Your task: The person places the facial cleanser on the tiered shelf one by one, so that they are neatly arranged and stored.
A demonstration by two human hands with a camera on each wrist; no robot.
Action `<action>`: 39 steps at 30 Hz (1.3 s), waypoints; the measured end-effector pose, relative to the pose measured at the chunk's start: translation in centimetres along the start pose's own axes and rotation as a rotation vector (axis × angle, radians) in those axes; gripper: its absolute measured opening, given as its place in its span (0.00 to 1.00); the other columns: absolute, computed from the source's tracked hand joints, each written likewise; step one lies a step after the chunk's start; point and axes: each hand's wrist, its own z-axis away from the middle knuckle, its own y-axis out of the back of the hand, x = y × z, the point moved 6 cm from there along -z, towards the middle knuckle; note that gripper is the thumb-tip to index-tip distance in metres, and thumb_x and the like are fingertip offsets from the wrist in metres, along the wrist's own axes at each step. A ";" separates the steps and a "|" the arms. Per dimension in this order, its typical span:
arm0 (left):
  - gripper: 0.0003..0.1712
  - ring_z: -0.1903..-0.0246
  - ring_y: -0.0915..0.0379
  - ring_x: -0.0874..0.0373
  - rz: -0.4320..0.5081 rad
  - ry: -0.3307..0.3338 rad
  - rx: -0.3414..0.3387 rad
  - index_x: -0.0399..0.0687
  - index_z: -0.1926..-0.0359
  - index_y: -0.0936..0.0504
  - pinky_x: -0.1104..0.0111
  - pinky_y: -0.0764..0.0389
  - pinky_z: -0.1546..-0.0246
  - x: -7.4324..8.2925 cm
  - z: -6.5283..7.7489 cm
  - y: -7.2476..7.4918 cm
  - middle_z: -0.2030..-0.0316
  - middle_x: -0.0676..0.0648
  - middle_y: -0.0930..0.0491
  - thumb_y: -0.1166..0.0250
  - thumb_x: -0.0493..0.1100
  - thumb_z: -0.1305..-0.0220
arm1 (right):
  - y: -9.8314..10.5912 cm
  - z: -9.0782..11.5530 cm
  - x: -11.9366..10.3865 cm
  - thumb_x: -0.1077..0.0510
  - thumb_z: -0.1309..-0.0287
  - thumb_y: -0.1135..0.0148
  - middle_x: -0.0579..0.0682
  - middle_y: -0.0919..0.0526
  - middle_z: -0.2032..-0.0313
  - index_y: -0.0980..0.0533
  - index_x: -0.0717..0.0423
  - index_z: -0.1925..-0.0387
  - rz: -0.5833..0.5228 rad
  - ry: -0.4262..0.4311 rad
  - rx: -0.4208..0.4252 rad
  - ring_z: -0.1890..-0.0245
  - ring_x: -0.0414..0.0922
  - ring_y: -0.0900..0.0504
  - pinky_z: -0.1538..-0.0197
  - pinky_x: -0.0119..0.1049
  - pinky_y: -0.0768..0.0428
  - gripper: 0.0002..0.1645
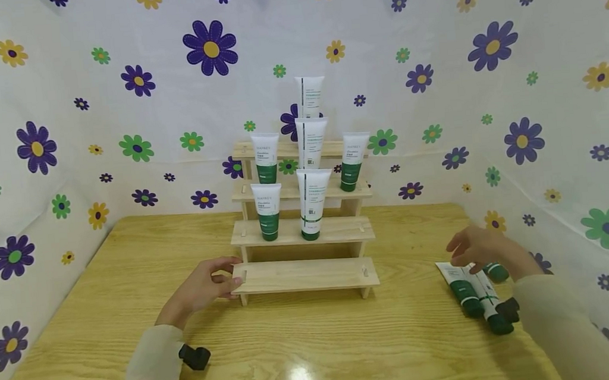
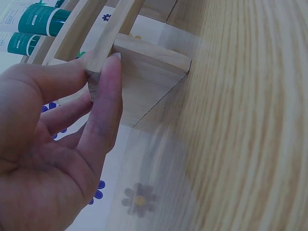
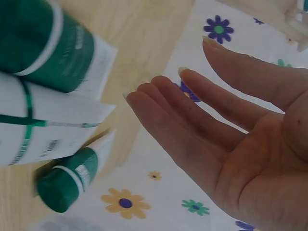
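A tiered wooden display stand [image 1: 306, 275] stands on the table. My left hand [image 1: 208, 286] pinches the left end of its lowest step between thumb and fingers, as the left wrist view shows up close. White-and-green squeeze tubes stand upright on the upper steps, among them a small tube [image 1: 268, 212] and a larger tube [image 1: 315, 203] on the second step. At the right, my right hand [image 1: 479, 248] hovers over a few lying tubes, fingers slightly bent and holding nothing. In the right wrist view, a lying tube [image 3: 67, 180] and its neighbours are beside the fingertips.
A single tube [image 1: 310, 97] stands on the top step; more stand on the step beneath. Flower-printed white cloth [image 1: 170, 117] hangs behind and at both sides of the wooden table [image 1: 275, 359]. A black wrist camera [image 1: 195, 357] sits on the left sleeve.
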 end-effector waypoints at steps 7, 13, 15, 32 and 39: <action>0.31 0.55 0.17 0.52 0.002 -0.005 0.000 0.36 0.29 0.31 0.61 0.09 0.56 -0.1 0.0 0.0 0.44 0.33 0.27 0.34 0.41 0.28 | -1.4 0.0 1.7 0.68 0.37 0.34 0.78 0.21 0.48 0.30 0.83 0.42 -0.034 -0.022 -0.034 0.55 0.59 0.13 0.55 0.50 0.09 0.27; 0.31 0.54 0.17 0.52 -0.001 -0.004 0.003 0.36 0.29 0.31 0.61 0.09 0.56 -0.2 0.0 0.0 0.44 0.33 0.27 0.34 0.41 0.28 | -1.9 -0.1 1.9 0.70 0.38 0.34 0.80 0.23 0.49 0.30 0.84 0.44 -0.054 -0.059 -0.018 0.55 0.60 0.13 0.54 0.50 0.09 0.26; 0.31 0.54 0.17 0.52 0.000 -0.003 0.004 0.36 0.29 0.31 0.61 0.09 0.56 -0.2 0.0 0.0 0.44 0.33 0.28 0.34 0.41 0.28 | -2.0 -0.2 1.8 0.70 0.39 0.34 0.81 0.23 0.48 0.30 0.84 0.45 -0.053 -0.067 -0.013 0.55 0.61 0.13 0.54 0.50 0.09 0.25; 0.30 0.55 0.17 0.53 -0.004 -0.020 0.002 0.35 0.30 0.30 0.61 0.09 0.57 -0.3 -0.1 0.1 0.45 0.32 0.27 0.34 0.40 0.28 | -3.5 -1.5 1.1 0.66 0.46 0.25 0.68 0.14 0.59 0.25 0.78 0.49 0.100 0.034 0.032 0.61 0.54 0.12 0.58 0.47 0.11 0.27; 0.30 0.56 0.16 0.54 -0.004 -0.009 0.008 0.37 0.30 0.30 0.62 0.09 0.57 -0.3 -0.1 0.0 0.45 0.33 0.27 0.33 0.41 0.28 | -4.0 -1.9 1.3 0.63 0.47 0.22 0.61 0.13 0.64 0.19 0.72 0.57 0.095 0.034 0.000 0.67 0.47 0.15 0.64 0.40 0.13 0.20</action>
